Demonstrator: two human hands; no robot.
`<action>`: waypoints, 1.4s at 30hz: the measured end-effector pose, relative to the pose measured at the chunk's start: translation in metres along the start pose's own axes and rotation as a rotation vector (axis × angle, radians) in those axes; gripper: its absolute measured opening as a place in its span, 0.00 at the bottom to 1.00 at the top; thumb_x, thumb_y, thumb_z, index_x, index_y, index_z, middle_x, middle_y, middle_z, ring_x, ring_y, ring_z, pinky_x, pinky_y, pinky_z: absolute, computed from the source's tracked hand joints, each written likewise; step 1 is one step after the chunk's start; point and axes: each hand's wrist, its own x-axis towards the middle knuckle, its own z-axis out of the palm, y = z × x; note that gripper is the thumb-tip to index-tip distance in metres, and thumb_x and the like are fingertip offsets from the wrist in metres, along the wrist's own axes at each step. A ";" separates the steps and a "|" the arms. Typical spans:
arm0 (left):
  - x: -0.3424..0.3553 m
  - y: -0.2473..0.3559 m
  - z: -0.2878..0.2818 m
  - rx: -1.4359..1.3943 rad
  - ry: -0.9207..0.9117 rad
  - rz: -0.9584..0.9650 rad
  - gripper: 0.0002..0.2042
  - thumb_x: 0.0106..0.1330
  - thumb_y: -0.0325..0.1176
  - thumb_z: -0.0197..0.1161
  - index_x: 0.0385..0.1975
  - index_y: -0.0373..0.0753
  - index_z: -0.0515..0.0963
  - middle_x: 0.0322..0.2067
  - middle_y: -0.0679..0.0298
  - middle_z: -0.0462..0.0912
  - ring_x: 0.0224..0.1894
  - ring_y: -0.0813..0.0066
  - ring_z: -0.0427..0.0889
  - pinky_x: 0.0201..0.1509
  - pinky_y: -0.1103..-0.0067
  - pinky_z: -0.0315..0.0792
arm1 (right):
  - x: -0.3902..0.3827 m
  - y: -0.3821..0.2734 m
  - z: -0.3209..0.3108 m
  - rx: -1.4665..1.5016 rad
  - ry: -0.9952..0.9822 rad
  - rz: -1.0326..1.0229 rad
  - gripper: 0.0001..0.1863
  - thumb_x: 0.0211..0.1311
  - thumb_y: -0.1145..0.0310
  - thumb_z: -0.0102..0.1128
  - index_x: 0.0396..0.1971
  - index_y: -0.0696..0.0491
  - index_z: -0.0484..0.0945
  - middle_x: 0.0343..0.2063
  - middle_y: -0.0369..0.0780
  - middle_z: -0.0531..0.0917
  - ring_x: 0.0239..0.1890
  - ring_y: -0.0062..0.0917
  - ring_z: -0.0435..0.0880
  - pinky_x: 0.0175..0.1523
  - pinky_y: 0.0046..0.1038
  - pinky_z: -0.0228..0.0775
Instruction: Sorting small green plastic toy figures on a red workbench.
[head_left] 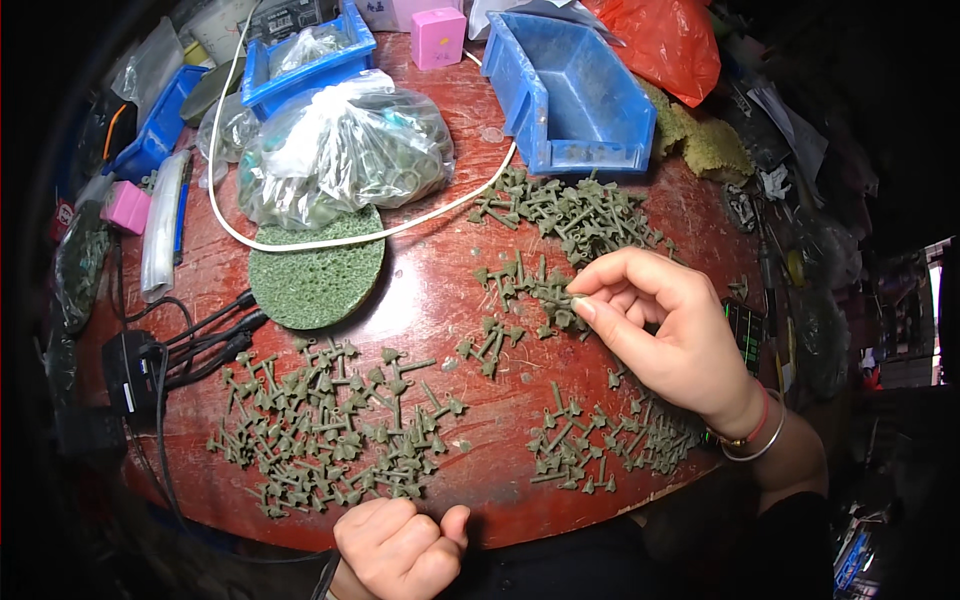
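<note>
A cluster of small green stemmed pieces [550, 290] lay on the bench [430, 310], right under the fingertips of the right hand [665, 335]. The thumb and forefinger there were narrowed almost to touching; whether a piece was pinched between them could not be told. Around this cluster the same kind of piece lay in other groups: a jumbled upper heap [585, 222] just beyond it, a small knot [490, 345] to its left, a broad lower-left spread [300, 425] and a lower-right spread [650, 435]. The handling looked partway along, judging by 5 rough groups already lying apart and the upper heap lying tangled; which groups were finished was unclear. The right forearm came in from the lower right, its wrist bent so that the hand pointed left across the bench, palm side partly hidden. The left hand [400, 550] sat at the near edge below the lower-left spread, fingers curled into a loose fist, thumb beside them; its inside was hidden. Farther out stood a green round pad [318, 282], a clear bag [345, 165] and a blue bin [575, 95].
</note>
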 end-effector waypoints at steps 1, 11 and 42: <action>0.000 0.000 0.000 -0.001 0.003 0.002 0.19 0.56 0.18 0.74 0.25 0.44 0.66 0.16 0.70 0.60 0.14 0.72 0.61 0.16 0.75 0.56 | 0.001 -0.001 -0.001 -0.091 0.004 -0.064 0.05 0.69 0.76 0.67 0.41 0.61 0.82 0.33 0.33 0.84 0.30 0.06 0.76 0.32 0.14 0.68; -0.001 -0.001 -0.001 -0.006 0.008 0.022 0.18 0.56 0.18 0.74 0.25 0.44 0.67 0.16 0.70 0.62 0.14 0.72 0.61 0.16 0.75 0.55 | -0.017 -0.013 0.017 0.170 -0.107 0.119 0.04 0.72 0.74 0.67 0.40 0.59 0.83 0.27 0.25 0.78 0.26 0.02 0.70 0.29 0.12 0.61; 0.003 -0.002 0.000 -0.039 0.017 0.032 0.19 0.57 0.20 0.75 0.22 0.44 0.67 0.15 0.72 0.61 0.14 0.75 0.61 0.15 0.77 0.54 | -0.025 -0.006 0.031 -0.514 -0.316 -0.359 0.10 0.62 0.73 0.71 0.41 0.57 0.81 0.34 0.42 0.78 0.31 0.37 0.84 0.37 0.36 0.77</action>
